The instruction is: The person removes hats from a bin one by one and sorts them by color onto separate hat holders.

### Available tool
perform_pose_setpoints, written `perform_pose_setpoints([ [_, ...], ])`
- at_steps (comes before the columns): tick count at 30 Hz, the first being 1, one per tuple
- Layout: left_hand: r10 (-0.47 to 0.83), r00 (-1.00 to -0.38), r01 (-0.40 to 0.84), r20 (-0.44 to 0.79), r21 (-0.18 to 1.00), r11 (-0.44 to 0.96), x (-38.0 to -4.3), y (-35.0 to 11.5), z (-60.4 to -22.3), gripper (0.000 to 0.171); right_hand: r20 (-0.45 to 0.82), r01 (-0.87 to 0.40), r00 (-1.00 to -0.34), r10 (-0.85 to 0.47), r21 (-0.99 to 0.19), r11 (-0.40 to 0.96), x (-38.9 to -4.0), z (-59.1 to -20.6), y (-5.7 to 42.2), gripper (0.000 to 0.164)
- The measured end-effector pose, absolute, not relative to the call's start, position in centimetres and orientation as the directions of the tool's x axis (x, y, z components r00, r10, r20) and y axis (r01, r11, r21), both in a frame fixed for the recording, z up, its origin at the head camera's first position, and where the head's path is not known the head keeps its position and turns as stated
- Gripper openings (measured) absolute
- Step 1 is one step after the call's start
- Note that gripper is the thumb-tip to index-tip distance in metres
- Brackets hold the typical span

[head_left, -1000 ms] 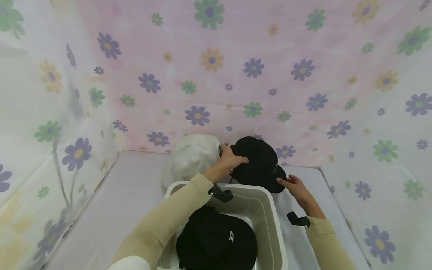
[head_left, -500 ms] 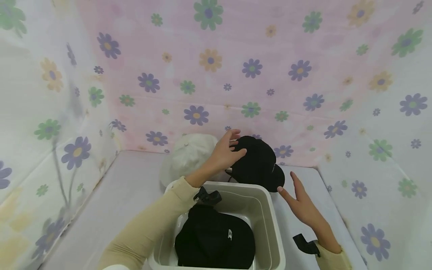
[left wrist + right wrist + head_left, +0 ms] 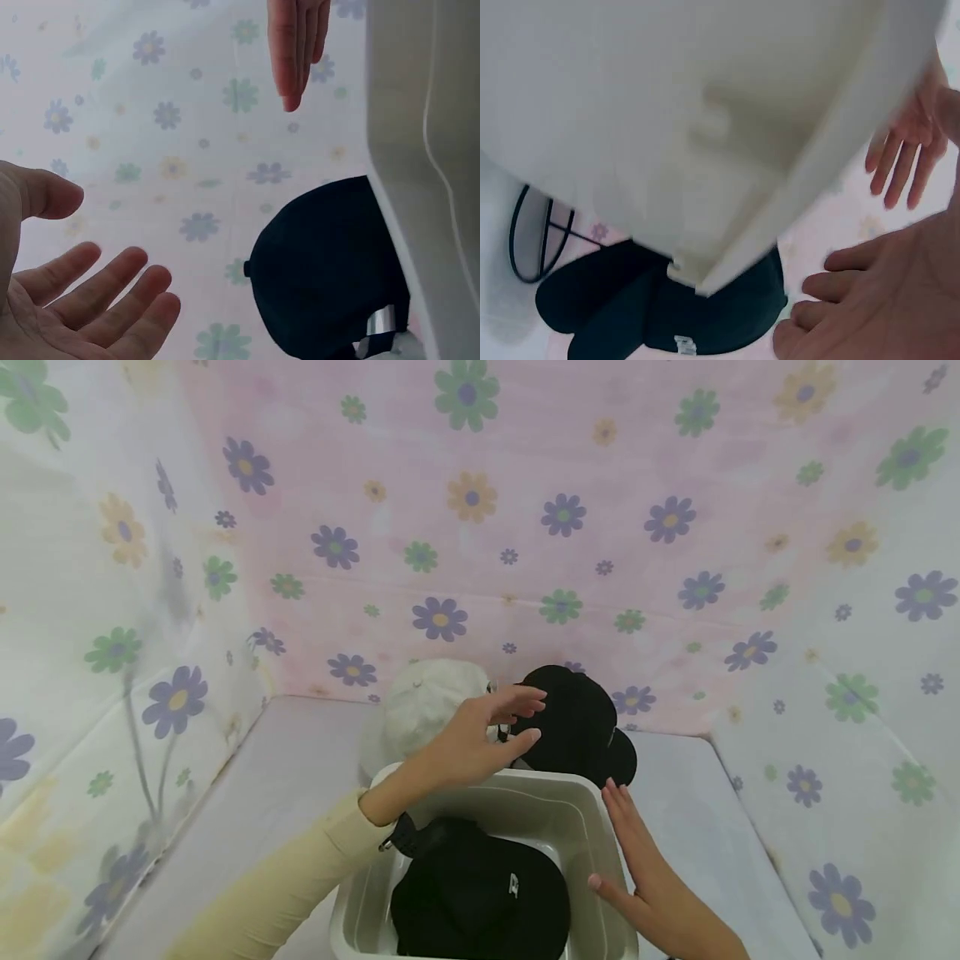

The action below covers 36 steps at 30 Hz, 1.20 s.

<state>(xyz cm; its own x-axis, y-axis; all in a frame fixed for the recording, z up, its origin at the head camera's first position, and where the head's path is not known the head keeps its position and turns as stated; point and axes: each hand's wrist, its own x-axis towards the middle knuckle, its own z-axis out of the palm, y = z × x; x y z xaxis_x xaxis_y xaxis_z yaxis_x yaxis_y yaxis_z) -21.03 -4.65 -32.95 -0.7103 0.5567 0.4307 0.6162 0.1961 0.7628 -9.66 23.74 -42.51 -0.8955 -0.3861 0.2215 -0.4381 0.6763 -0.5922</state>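
A black cap (image 3: 566,718) stands at the back beside a white cap (image 3: 420,706). In front of them a pale plastic bin (image 3: 592,818) holds another black cap (image 3: 480,893) with a small white mark. Over the bin's far left rim hovers my left hand (image 3: 480,739), fingers spread and holding nothing; it partly covers both rear caps in the head view. My right hand (image 3: 652,885) is at the bin's right side, fingers extended, thumb apart; whether it touches the rim I cannot tell. Both palms also appear in the left wrist view, the left hand (image 3: 90,300) bare.
Flower-printed cloth walls (image 3: 472,552) enclose the back and both sides. A pale table surface (image 3: 300,760) lies under the bin. In the right wrist view a black wire loop (image 3: 544,240) stands near the rear black cap.
Both hands have let go of the rear black cap, which stays at the back. The left hand has drawn back toward the bin; the right has come down beside the bin's right wall.
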Motion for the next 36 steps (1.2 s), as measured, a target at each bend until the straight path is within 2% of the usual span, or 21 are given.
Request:
perform_pose_setpoints([
  [5,0.619,-0.693,0.592,0.369,0.781,0.197,-19.7,-5.2,-34.3,0.032,0.228,-0.479,-0.878,-0.422,-0.398,0.782,-8.0,-43.9,23.2,0.106],
  [9,0.678,-0.679,0.584,0.283,0.767,0.265,-19.1,-6.3,-35.5,0.032,0.228,-0.482,-0.875,-0.426,-0.340,0.808,-7.1,-45.4,23.0,0.111],
  [12,0.736,-0.659,0.576,0.158,0.735,0.358,-18.7,-7.4,-36.2,0.033,0.275,-0.500,-0.860,-0.429,-0.288,0.817,-6.7,-46.2,22.8,0.113],
  [16,0.804,-0.594,0.597,-0.042,0.646,0.475,-18.5,-8.4,-37.2,0.041,0.361,-0.540,-0.813,-0.457,-0.174,0.824,-6.5,-46.8,22.8,0.117],
  [22,0.802,-0.517,0.608,-0.301,0.530,0.591,-18.2,-8.5,-38.7,0.056,0.431,-0.608,-0.727,-0.534,-0.043,0.793,-6.8,-47.3,23.4,0.119],
  [28,0.731,-0.504,0.604,-0.460,0.417,0.679,-17.7,-7.8,-40.4,0.064,0.421,-0.608,-0.730,-0.538,-0.041,0.793,-6.8,-47.6,23.7,0.121],
  [33,0.689,-0.511,0.615,-0.514,0.341,0.711,-17.5,-7.0,-41.2,0.066,0.412,-0.594,-0.745,-0.524,-0.055,0.802,-6.8,-47.6,23.8,0.121],
  [36,0.686,-0.478,0.626,-0.548,0.336,0.704,-17.6,-6.9,-41.6,0.073,0.400,-0.582,-0.759,-0.514,-0.060,0.811,-6.7,-47.6,23.7,0.121],
])
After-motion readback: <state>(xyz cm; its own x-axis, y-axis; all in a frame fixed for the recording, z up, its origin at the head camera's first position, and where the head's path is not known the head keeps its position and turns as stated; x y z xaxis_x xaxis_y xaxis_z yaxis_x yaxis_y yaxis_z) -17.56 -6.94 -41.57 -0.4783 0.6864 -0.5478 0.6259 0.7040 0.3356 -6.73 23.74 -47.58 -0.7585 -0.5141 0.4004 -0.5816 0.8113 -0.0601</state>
